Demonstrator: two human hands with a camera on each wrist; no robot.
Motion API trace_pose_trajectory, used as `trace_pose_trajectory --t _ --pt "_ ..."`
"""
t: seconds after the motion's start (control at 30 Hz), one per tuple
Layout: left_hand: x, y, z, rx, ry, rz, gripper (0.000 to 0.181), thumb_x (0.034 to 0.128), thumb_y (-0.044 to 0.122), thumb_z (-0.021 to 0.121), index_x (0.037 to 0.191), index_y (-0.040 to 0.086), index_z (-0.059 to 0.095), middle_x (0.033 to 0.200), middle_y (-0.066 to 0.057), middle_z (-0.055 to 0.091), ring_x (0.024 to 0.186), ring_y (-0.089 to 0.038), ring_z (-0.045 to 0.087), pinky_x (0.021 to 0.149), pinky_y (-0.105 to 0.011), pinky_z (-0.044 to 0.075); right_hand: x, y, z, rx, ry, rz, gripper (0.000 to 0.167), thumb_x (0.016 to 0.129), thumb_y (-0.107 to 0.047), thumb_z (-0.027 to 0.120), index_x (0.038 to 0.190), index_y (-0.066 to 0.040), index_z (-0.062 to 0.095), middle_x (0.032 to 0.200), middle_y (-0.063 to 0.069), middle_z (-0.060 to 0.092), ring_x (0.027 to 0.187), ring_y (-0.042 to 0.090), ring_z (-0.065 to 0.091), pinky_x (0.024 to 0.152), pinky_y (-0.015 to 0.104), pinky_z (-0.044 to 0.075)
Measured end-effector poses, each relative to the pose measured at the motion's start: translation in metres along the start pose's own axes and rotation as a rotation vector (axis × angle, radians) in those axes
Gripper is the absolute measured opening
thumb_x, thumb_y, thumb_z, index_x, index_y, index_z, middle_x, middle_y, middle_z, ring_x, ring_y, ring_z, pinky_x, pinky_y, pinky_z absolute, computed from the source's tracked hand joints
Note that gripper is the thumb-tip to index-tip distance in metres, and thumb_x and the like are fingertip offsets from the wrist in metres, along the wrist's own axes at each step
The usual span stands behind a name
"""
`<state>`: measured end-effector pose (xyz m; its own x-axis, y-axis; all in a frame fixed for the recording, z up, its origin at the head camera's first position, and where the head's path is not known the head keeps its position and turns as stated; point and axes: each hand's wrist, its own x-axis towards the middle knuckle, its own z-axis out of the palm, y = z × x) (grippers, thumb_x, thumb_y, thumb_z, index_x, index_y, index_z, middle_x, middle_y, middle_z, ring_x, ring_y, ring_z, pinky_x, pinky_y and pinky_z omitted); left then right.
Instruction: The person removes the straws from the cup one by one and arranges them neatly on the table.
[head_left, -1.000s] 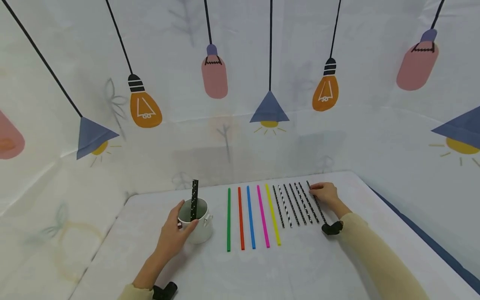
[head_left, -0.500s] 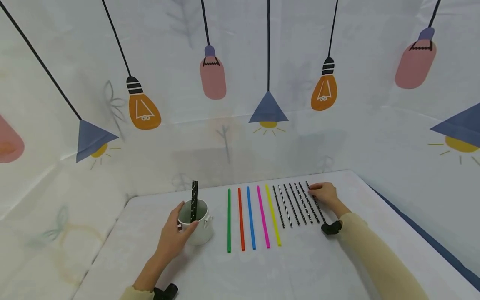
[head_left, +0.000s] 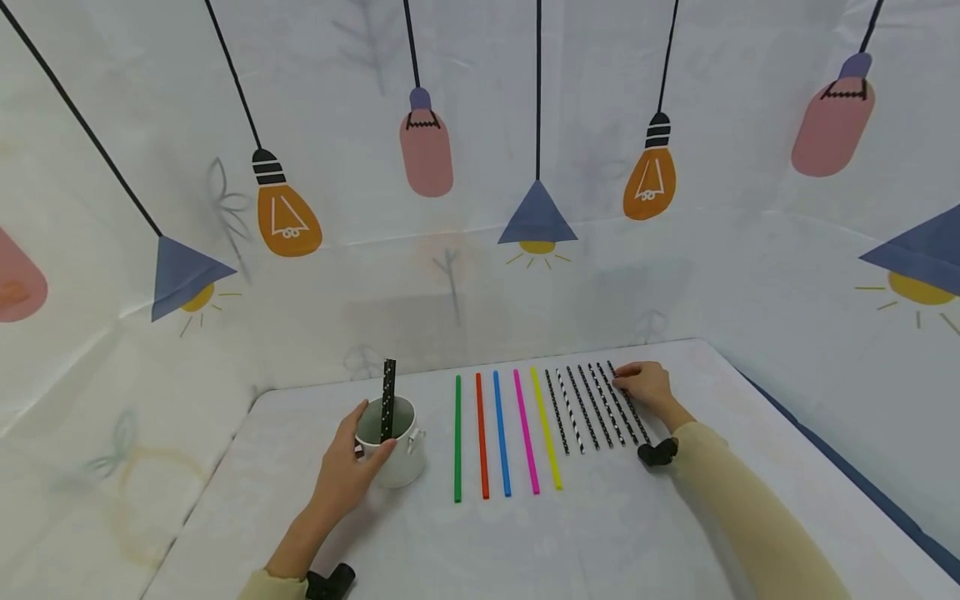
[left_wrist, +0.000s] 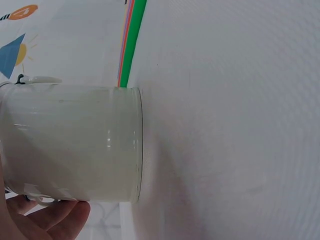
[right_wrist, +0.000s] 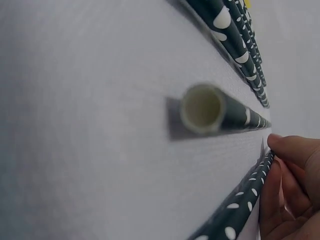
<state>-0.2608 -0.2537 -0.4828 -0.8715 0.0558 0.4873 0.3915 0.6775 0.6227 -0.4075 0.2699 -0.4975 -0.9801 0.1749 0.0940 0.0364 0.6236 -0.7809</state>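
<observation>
My left hand [head_left: 347, 475] grips the side of a white cup [head_left: 399, 467], fingers round the far side and thumb on the near side; black patterned straws [head_left: 387, 400] stand upright inside. In the left wrist view, fingertips [left_wrist: 70, 220] curl beside the cup's handle, and the cup [left_wrist: 75, 142] stands on the table. At the right end of the row, my right hand [head_left: 647, 387] pinches the outermost black dotted straw [head_left: 633, 407]. The right wrist view shows thumb and fingers of that hand [right_wrist: 295, 185] on the dotted straw [right_wrist: 240, 202], with another straw [right_wrist: 232, 115] lying beside it.
Green [head_left: 458, 442], red [head_left: 482, 437], blue [head_left: 502, 437], pink [head_left: 527, 433] and yellow [head_left: 546, 429] straws lie side by side on the white table [head_left: 480, 550]. Several black-and-white straws [head_left: 588, 408] lie right of them. A curtain printed with lamps [head_left: 480, 292] hangs behind.
My right hand has shifted slightly left with the outermost dotted straw, bringing it closer to the neighbouring straws. The left hand and cup have stayed in place.
</observation>
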Motion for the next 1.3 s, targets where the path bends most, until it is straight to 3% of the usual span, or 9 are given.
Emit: trace_pose_trajectory --t 0.4,1.3 --pt "0.0019 0.0034 -0.0030 -0.009 0.011 0.023 0.077 0.0914 0.038 0.068 0.151 0.008 0.030 0.144 -0.016 0.042 0.118 -0.032 0.052 0.083 -0.047 0.052 0.0018 -0.0033 -0.0004 0.003 0.022 0.023 0.033 0.087 -0.020 0.071 0.112 0.002 0.067 0.107 0.020 0.066 0.088 0.027 0.064 0.073 0.036 0.052" --pt "0.0013 0.0014 -0.0022 0.004 -0.007 -0.003 0.078 0.0915 0.040 0.067 0.151 0.008 0.029 0.144 -0.017 0.042 0.118 -0.033 0.053 0.085 -0.048 0.052 -0.0008 -0.0042 -0.0004 0.015 0.017 0.063 0.036 0.088 -0.018 0.070 0.115 0.004 0.065 0.110 0.022 0.065 0.087 0.027 0.063 0.073 0.035 0.053"
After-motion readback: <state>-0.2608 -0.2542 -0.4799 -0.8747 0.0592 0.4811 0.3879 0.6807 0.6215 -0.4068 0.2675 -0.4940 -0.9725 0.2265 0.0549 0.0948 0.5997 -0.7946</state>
